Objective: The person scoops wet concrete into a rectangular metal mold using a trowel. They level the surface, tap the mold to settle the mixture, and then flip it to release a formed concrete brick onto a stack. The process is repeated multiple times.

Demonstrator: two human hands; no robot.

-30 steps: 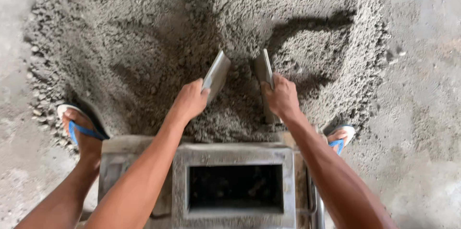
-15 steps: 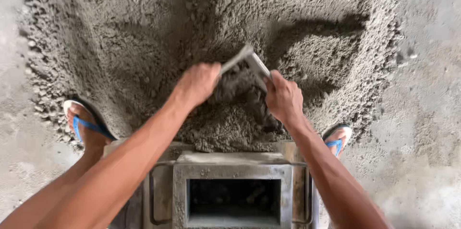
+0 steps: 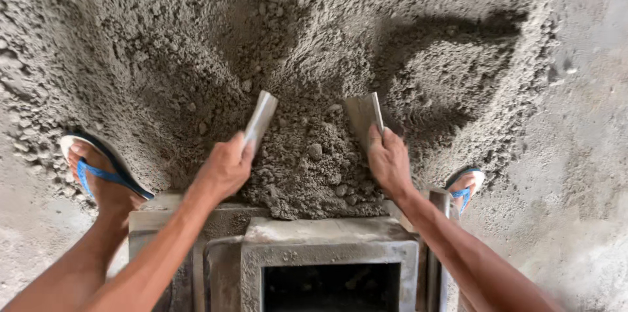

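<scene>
Left hand point(image 3: 226, 169) gripping one flat scraper plate point(image 3: 260, 119), right hand point(image 3: 388, 160) gripping the other point(image 3: 365, 118). Damp grey mix heap point(image 3: 196, 44) ahead: coarse, lumpy. Gathered clump point(image 3: 314, 168) between plates, at mould point(image 3: 327, 240) edge. Mould cavity dark, seemingly unfilled; filling appears barely begun.

A: Where is free passage?
B: Only above the clump of damp mix point(image 3: 307, 168) between the two flat boards point(image 3: 260, 119), and over the open mould point(image 3: 330, 266) just below it.

A: Obstructions?
B: The sand heap point(image 3: 314, 37) blocks ahead and both sides; each foot point(image 3: 104, 181) flanks the mould.
</scene>
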